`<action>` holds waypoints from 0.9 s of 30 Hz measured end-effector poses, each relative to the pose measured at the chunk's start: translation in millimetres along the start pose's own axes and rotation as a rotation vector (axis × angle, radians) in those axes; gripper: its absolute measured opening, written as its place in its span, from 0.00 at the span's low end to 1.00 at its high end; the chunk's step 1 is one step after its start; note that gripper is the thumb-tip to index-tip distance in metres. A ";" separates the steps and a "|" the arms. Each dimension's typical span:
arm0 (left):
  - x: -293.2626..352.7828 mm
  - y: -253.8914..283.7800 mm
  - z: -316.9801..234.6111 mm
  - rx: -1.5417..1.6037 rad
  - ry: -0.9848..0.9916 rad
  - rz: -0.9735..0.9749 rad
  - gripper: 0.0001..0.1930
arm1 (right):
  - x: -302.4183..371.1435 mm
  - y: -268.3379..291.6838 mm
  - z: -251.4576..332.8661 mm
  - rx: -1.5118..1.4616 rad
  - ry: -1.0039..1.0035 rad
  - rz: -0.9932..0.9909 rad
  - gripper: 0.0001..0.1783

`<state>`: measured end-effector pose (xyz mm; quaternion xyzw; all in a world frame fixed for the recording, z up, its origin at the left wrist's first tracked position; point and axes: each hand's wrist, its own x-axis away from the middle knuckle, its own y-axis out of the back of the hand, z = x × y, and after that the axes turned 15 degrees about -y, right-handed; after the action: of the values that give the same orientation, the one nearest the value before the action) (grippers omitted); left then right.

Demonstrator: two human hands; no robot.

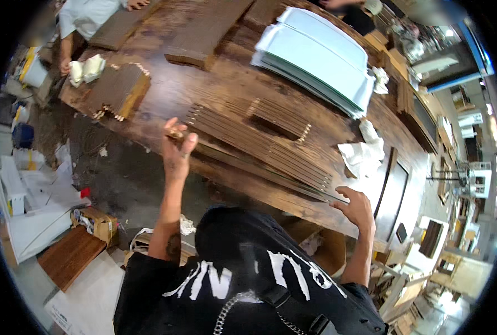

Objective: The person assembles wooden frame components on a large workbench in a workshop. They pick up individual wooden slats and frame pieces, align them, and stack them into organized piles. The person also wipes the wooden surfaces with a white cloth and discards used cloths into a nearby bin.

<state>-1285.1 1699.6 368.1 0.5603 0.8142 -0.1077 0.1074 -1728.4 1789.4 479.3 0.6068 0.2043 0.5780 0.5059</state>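
This is a joinery workshop around me: brown slats (259, 146), thick boards (201, 36) and stacked panes (315, 81) spread over a big wooden worktable (229, 84).

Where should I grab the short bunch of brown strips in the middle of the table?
Probably by both short ends, reaching down from above: one hand at each end of the short bunch of brown strips. It lies flat, much longer than wide, and the long brown strips crowd its near side.
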 end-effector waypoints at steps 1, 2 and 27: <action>0.3 1.4 3.5 0.008 -0.005 0.005 0.40 | -3.9 -7.6 -22.5 -0.104 -0.037 0.013 0.26; -0.8 1.0 3.7 0.007 -0.017 0.017 0.40 | -5.3 -18.1 -41.2 -0.220 -0.072 0.025 0.26; -12.5 -2.5 11.0 -0.042 -0.044 0.008 0.13 | 37.7 14.1 -52.8 -0.395 -0.131 -0.566 0.18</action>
<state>-1282.5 1684.4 361.5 0.5588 0.8114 -0.1022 0.1375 -1771.8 1835.1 500.5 0.4523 0.2157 0.4033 0.7657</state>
